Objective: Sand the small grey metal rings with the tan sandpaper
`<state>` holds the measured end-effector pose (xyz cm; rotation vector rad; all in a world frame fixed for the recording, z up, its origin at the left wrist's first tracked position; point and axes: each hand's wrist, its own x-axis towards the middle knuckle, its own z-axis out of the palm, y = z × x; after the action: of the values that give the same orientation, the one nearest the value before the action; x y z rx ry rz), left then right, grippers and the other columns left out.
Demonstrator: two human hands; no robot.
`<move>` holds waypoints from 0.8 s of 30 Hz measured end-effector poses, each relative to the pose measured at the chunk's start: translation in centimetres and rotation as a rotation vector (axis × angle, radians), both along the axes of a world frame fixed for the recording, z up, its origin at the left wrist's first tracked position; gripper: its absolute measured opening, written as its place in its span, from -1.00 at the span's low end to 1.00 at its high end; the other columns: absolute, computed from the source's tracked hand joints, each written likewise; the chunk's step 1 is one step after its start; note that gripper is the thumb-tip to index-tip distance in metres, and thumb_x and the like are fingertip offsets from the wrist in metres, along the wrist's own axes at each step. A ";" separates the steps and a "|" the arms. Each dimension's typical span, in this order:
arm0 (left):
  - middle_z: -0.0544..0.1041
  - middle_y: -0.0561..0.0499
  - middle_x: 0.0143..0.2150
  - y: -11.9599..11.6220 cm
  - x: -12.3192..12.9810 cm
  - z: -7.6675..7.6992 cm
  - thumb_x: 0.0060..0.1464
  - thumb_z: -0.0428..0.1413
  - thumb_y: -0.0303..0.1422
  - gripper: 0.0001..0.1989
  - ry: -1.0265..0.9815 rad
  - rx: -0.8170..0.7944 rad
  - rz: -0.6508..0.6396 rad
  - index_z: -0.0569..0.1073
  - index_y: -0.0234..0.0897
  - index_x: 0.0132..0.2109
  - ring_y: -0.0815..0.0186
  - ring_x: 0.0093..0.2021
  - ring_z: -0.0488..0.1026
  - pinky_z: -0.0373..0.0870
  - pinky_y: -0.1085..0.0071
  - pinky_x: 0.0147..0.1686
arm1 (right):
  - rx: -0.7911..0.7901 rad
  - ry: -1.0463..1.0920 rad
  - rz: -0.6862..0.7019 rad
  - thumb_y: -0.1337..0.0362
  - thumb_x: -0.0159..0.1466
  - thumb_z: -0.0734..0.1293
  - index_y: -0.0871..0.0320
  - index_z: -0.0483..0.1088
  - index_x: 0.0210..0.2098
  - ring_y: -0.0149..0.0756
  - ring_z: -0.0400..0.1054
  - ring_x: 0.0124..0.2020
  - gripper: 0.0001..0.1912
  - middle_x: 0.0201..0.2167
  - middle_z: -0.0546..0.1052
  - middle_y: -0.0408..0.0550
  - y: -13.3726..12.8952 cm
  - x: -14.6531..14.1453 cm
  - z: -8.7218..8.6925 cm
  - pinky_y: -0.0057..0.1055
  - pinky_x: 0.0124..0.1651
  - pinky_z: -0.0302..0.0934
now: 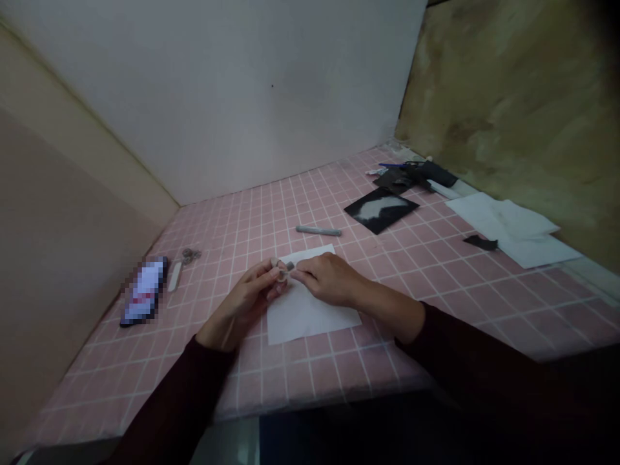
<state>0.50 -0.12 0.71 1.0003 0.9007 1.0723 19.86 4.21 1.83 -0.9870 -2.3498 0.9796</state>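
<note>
Over a white paper sheet [310, 316] on the pink checked table, my two hands meet. Between the thumb and fingers of my left hand [256, 284] is a small pale ring-shaped piece [282, 276]. My right hand [327, 278] is closed, its fingertips pinching a small grey piece [290, 265] against or right beside the ring. Whether the two pieces touch is too small to tell. A grey rod [318, 230] lies just beyond the paper.
On the left lie a phone [144, 290], a white stick [175, 276] and a small metallic cluster [190, 255]. A dark sheet with white powder [380, 208], black scraps [394, 179] and white papers [508, 223] are at the right, below the wall.
</note>
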 end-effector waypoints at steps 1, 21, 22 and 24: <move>0.38 0.05 -0.46 0.1 -0.1 -0.1 0.04 0.33 -0.30 -0.77 -0.013 -0.013 -0.002 0.51 -0.39 -0.27 0.49 -0.51 0.22 0.07 0.58 -0.58 | 0.101 -0.022 -0.020 0.26 0.36 0.26 0.18 0.34 -0.52 -0.38 0.21 -0.47 -0.68 -0.56 0.38 -0.12 0.0 0.0 0.0 -0.40 -0.36 -0.02; 0.40 0.08 -0.44 -0.1 0.6 -0.4 0.07 0.32 -0.31 -0.79 -0.041 0.048 0.118 0.50 -0.34 -0.22 0.49 -0.49 0.26 0.19 0.59 -0.51 | -0.233 0.111 -0.047 0.25 0.40 0.20 0.18 0.27 -0.56 -0.43 0.13 -0.55 -0.61 -0.64 0.28 -0.18 -0.4 -0.9 -0.4 -0.45 -0.43 -0.03; 0.41 0.08 -0.42 -0.3 0.9 -0.3 0.09 0.31 -0.31 -0.79 -0.012 0.067 0.135 0.49 -0.32 -0.20 0.49 -0.48 0.26 0.22 0.58 -0.47 | -0.448 0.156 -0.029 0.22 0.42 0.17 0.17 0.25 -0.56 -0.46 0.07 -0.61 -0.59 -0.68 0.22 -0.22 -0.4 -1.1 -0.5 -0.47 -0.49 -0.06; 0.43 0.09 -0.37 -0.4 1.2 -0.3 0.12 0.29 -0.31 -0.80 0.046 0.104 0.188 0.48 -0.28 -0.17 0.47 -0.43 0.30 0.26 0.56 -0.39 | -0.904 0.259 0.062 0.15 0.46 0.09 0.14 0.22 -0.53 -0.50 -0.12 -0.71 -0.56 -0.73 0.10 -0.31 -0.5 -1.2 -0.7 -0.51 -0.60 -0.16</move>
<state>1.69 -0.54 0.46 1.0442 1.0000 1.2693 18.66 3.76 1.18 -0.9781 -1.7010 2.1312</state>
